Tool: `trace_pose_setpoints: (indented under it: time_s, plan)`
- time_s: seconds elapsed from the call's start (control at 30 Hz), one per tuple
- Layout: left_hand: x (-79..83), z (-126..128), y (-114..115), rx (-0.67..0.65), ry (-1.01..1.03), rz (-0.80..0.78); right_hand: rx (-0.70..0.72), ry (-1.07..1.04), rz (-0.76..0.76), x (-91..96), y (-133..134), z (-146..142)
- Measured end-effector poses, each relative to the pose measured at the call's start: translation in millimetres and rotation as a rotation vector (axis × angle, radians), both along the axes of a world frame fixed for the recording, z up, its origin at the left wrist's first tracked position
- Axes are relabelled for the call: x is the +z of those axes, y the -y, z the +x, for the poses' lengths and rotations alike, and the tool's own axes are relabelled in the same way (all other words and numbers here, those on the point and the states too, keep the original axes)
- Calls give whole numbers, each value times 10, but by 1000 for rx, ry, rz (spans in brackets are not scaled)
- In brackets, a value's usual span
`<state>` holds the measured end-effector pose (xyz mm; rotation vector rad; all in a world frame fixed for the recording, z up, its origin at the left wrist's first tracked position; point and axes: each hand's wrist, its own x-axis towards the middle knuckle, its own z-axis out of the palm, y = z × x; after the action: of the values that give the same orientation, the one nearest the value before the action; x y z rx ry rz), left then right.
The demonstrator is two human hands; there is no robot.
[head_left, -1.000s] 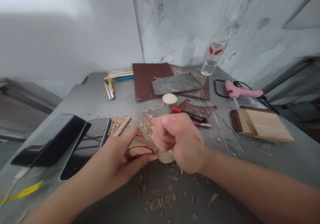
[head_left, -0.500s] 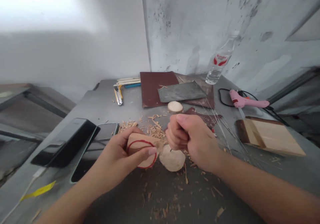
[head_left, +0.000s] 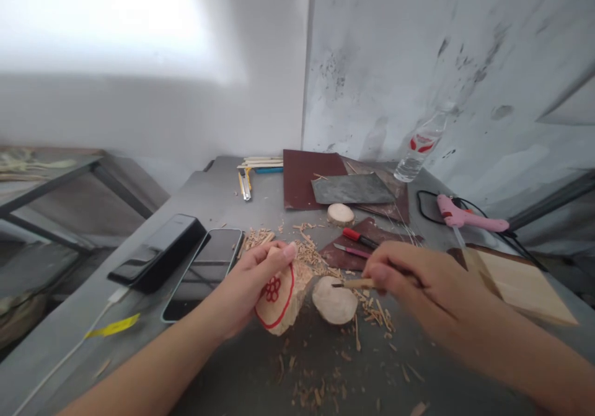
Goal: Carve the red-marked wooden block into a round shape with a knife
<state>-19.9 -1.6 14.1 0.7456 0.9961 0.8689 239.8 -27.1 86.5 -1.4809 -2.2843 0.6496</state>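
Observation:
My left hand (head_left: 253, 279) is closed around a wooden piece (head_left: 275, 301) whose pale face carries a red outline and a red flower drawing, tilted toward me just above the table. My right hand (head_left: 409, 276) is closed on a small carving tool (head_left: 351, 284) with a wooden handle, its short blade pointing left above a round wooden slice (head_left: 334, 304) lying flat on the table. Wood shavings (head_left: 316, 261) lie scattered around both hands.
On the grey table (head_left: 195, 199): two phones (head_left: 204, 270) and a black box at left, sandpaper sheets (head_left: 307, 171), a red marker (head_left: 360, 237), another wooden disc (head_left: 341, 214), a utility knife (head_left: 245, 183), a water bottle (head_left: 418, 149), a pink glue gun (head_left: 465, 217), a wooden board (head_left: 515, 279), thin wires.
My right hand has drawn back to the right, away from the wooden piece, exposing the tool's blade. My left hand has turned the piece so its drawn face shows. The camera tilted up.

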Motion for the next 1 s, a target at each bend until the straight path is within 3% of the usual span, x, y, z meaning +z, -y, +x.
trace_pose_setpoints:
  time_s: [0.17,0.3,0.57,0.73,1.0]
  plan:
    - [-45,26,-16,26,-35,35,-10,131,-156,-248,44,210]
    - [-69,41,-44,42,-122,80,75,58,-188,-371,59,253]
    - [-89,-27,13,62,-123,165,51,-162,-256,-264,118,154]
    - [-98,12,67,43,-54,262,29,-256,-386,-302,162,91]
    - [-63,97,144,-81,-63,338,61,-279,-277,-257,146,22]
